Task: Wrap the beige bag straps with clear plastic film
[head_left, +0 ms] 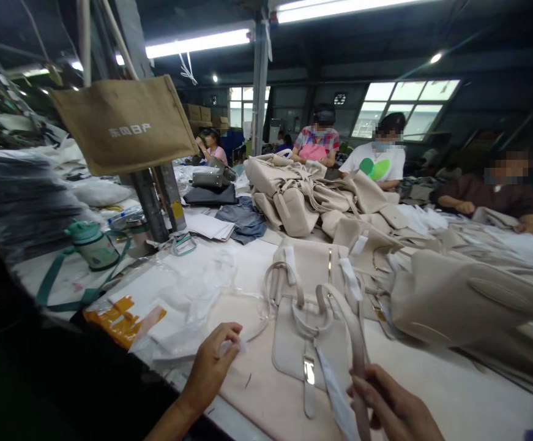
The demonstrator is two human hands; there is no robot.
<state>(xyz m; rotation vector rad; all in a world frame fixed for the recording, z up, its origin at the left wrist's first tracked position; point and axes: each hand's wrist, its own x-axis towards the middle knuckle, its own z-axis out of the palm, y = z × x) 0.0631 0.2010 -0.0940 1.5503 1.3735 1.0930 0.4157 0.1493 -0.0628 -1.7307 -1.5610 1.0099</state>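
Note:
A cream handbag (309, 318) lies flat on the white worktable (454, 392) in front of me, handles up, with a gold clasp on its flap. My right hand (392, 407) is closed around the bag's long cream strap at the bottom of the view. My left hand (211, 364) pinches the edge of a clear plastic bag (193, 306) lying left of the handbag.
A heap of cream handbags (303, 190) fills the table's middle and right. Left stand a green bottle with strap (92, 245), an orange packet (119, 318) and a post with a tan bag (123, 122) hung on it. Several people sit working along the far side.

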